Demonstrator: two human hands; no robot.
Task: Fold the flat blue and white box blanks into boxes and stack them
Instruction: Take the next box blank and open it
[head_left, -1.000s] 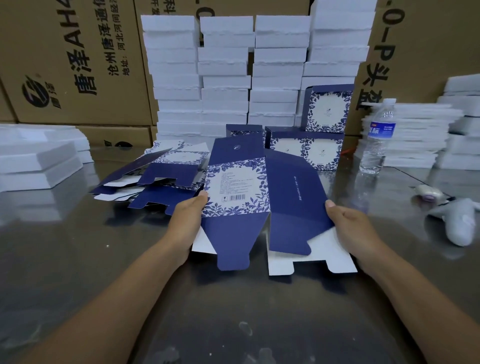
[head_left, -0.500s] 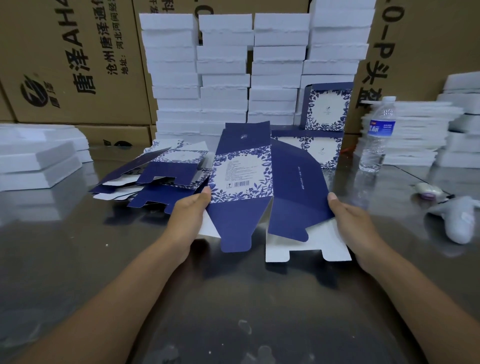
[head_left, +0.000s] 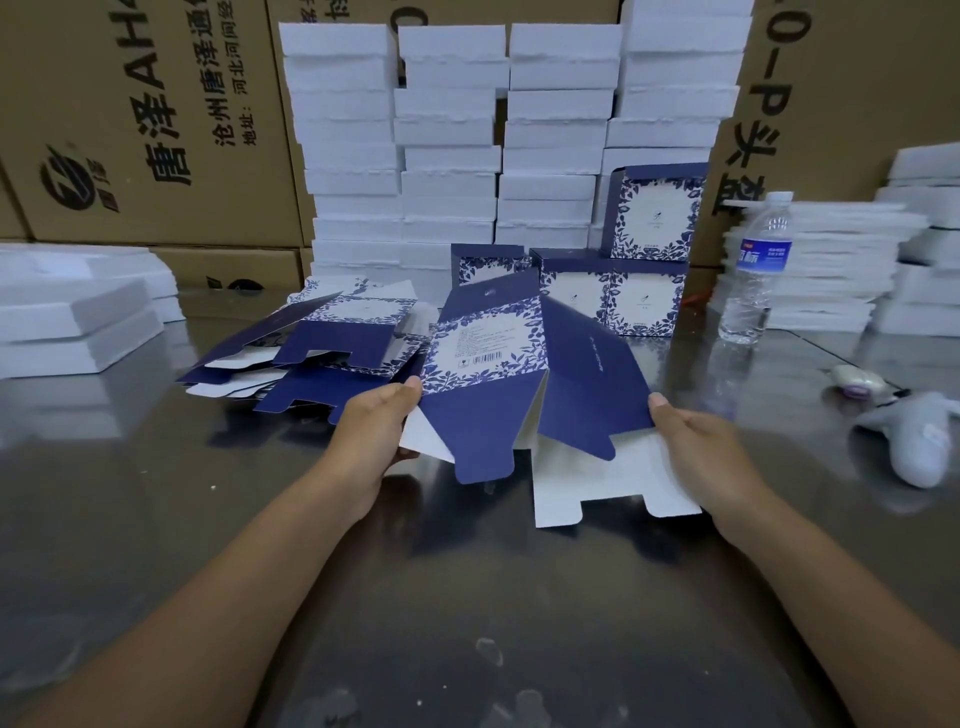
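A blue and white box blank (head_left: 498, 374) is held up over the steel table, partly opened so its two panels form a ridge. My left hand (head_left: 371, 431) grips its left edge, thumb on the floral panel. My right hand (head_left: 698, 447) grips its right edge at the plain blue panel. White inner flaps hang below. A loose pile of flat blanks (head_left: 322, 353) lies to the left. Three folded boxes (head_left: 644, 260) stand stacked behind, one on top of two, with a further box (head_left: 488, 262) partly hidden behind the blank.
Tall stacks of white foam trays (head_left: 452, 140) stand at the back before cardboard cartons (head_left: 145, 119). More white trays lie left (head_left: 78, 322) and right (head_left: 831, 270). A water bottle (head_left: 753, 270) and a white handheld tool (head_left: 919, 441) sit on the right of the table (head_left: 467, 597).
Both hands have lifted the blank off the table and pushed its edges inward, so the flat sheet has risen and begun to open into a tube.
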